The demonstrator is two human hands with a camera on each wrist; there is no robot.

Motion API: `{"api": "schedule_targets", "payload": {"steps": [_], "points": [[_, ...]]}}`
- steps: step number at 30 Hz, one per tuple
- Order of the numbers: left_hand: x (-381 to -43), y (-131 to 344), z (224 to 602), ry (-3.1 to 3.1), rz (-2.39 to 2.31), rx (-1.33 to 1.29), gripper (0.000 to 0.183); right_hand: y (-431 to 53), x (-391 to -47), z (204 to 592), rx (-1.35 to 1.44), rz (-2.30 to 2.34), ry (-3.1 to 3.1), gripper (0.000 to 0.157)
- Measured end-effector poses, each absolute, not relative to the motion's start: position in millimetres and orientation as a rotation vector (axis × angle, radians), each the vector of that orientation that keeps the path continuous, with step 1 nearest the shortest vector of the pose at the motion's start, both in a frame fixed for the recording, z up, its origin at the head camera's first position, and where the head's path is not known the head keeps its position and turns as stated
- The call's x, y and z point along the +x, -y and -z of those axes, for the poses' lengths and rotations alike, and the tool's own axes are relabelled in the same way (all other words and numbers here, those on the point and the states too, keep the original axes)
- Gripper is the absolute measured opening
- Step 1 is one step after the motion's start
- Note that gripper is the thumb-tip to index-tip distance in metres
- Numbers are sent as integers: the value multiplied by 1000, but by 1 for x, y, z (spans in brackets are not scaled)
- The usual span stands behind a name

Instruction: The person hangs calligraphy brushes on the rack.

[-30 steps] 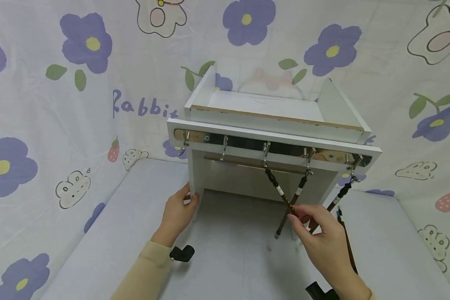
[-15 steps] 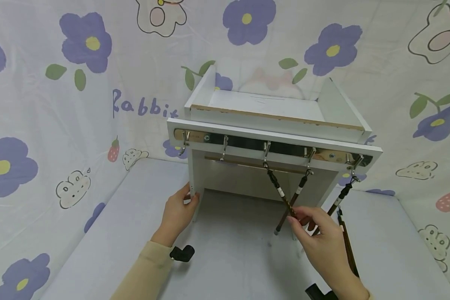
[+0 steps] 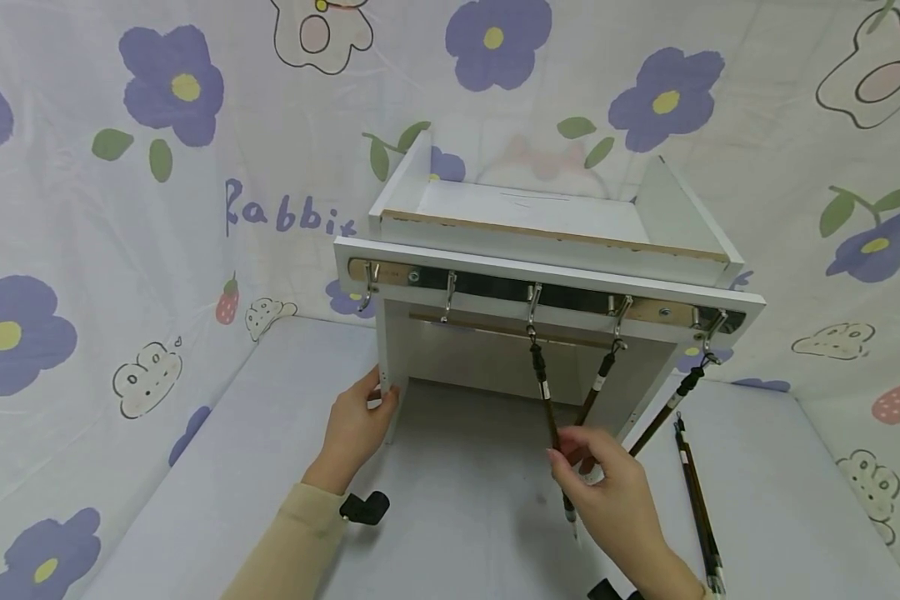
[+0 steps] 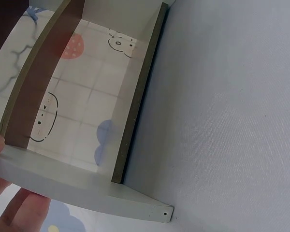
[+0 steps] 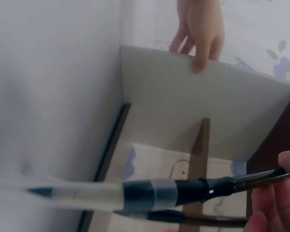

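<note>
My right hand (image 3: 607, 483) pinches the dark handle of a calligraphy brush (image 3: 546, 392), whose loop hangs on the middle hook (image 3: 532, 307). Close up in the right wrist view, the brush (image 5: 188, 192) points left with its pale, dark-tipped end, partly blurred. Two more brushes hang to the right: one (image 3: 598, 385) passes behind my right hand, the other (image 3: 667, 417) slants from the rightmost hook. My left hand (image 3: 354, 429) grips the left side panel (image 4: 82, 181) of a white wooden shelf (image 3: 547, 258), thumb on one face and fingers on the other.
A metal hook rail (image 3: 495, 287) runs along the shelf's front; its two left hooks hold nothing. More brushes (image 3: 696, 500) lie together on the white table (image 3: 450, 533) at right. A flower-patterned cloth (image 3: 285, 142) covers the wall behind.
My right hand has moved left and slightly down, so the pinched brush swings from slanting right to nearly upright, its tip now showing below the hand. My left hand stays put.
</note>
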State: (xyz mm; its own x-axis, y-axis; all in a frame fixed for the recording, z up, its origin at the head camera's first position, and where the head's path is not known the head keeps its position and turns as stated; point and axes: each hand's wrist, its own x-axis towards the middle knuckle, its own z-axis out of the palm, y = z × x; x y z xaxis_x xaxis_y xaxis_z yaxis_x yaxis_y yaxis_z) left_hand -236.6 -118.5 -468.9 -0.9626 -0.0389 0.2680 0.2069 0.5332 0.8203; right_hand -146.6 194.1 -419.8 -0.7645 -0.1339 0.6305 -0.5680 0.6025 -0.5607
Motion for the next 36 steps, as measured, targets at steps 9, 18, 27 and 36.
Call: {"api": "schedule_targets", "payload": {"steps": [9, 18, 27, 36], "points": [[-237, 118, 469, 2514, 1408, -146, 50, -182, -152, 435, 527, -1137, 2375, 24], [-237, 119, 470, 2516, 1409, -141, 50, -169, -164, 444, 454, -1252, 2390, 20], [-237, 119, 472, 2531, 1412, -128, 52, -160, -170, 446, 371, -1296, 2436, 20], [-237, 119, 472, 2521, 1408, -125, 50, -161, -166, 443, 397, -1286, 2428, 21]]}}
